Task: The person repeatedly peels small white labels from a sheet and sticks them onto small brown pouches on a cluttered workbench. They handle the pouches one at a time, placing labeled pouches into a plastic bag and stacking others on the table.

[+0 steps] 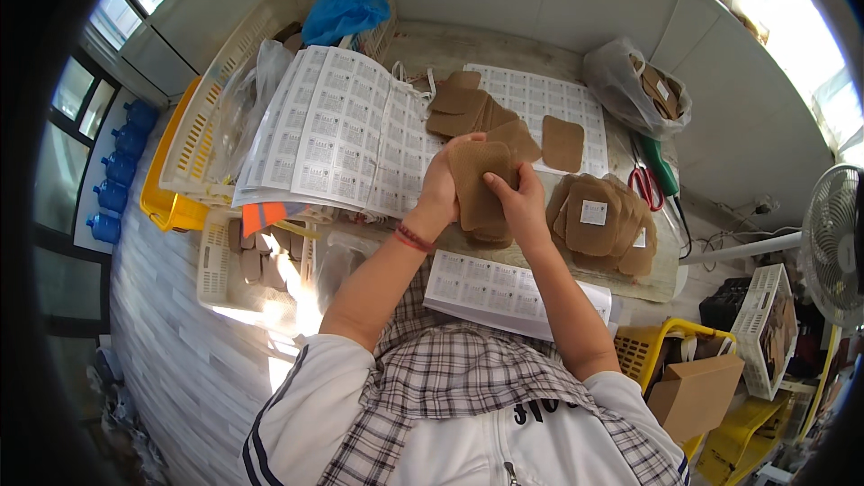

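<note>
Over the middle of the table, both hands hold a stack of brown rounded pads (481, 182). My left hand (440, 184) is wrapped around the stack's left side, a red cord on its wrist. At the right side my right hand (519, 197) grips with its thumb laid on the top pad. Just beyond lies a fanned pile of similar pads (461, 101), and a single pad (562, 143) rests on a printed sheet. Right of my right hand is another pile of pads (589, 216), some bearing small white labels (593, 212). What lies beneath the held stack is partly hidden.
Label sheets (337, 117) spread at the left, against a cream crate (202, 139) with a blue bag (346, 13). Red-handled scissors (645, 187), a green tool (659, 165) and a plastic bag of pads (641, 90) lie right. A fan (832, 243) and yellow basket (637, 353) stand beyond.
</note>
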A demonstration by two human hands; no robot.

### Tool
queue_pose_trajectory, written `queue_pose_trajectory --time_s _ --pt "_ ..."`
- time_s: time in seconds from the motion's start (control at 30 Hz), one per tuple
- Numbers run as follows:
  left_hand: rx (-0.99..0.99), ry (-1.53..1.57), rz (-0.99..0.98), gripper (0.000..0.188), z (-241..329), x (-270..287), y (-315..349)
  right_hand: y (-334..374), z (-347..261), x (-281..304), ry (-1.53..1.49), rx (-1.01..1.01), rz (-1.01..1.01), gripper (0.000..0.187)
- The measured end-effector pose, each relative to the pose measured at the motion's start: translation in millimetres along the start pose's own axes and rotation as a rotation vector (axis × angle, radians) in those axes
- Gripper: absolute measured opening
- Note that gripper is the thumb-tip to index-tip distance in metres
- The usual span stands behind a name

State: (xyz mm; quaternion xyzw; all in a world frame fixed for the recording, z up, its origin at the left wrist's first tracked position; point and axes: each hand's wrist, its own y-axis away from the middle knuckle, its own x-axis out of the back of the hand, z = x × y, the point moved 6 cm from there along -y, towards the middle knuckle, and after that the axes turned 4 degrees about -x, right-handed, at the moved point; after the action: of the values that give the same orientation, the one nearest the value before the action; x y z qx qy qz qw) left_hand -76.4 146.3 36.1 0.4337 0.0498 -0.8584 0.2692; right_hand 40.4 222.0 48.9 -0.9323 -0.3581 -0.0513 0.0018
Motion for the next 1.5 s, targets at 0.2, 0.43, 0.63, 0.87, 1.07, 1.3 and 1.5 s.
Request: queue_pose_trajectory --time_s 0.2,0.43,0.63,0.87,1.07,1.3,1.5 --pt "-0.019 -0.391 0.04 0.035 -9 2 65 36 17 16 0.143 -0.011 0.049 0.039" --pt "-0.392 -1.308 0.155 0.037 27 8 26 21 22 12 0.487 0.119 0.123 0.058" --pt "-0.923 -1.982 0.26 0.036 73 11 -62 14 21 12 0.881 -0.052 0.099 0.072" --pt "-0.627 -2.324 0.142 0.028 50 35 -114 -38 -3 51 0.946 0.157 0.198 0.051" --pt "-0.864 -2.256 0.266 0.018 61 31 -110 -69 -13 2 0.991 0.165 0.159 0.06" --pt "-1.151 -2.05 0.077 0.016 59 -1 -70 -89 28 -12 1.086 0.215 0.212 0.033" --pt "-1.217 -2.006 0.052 0.022 46 13 -49 -69 6 46 0.278 0.163 0.341 0.011"
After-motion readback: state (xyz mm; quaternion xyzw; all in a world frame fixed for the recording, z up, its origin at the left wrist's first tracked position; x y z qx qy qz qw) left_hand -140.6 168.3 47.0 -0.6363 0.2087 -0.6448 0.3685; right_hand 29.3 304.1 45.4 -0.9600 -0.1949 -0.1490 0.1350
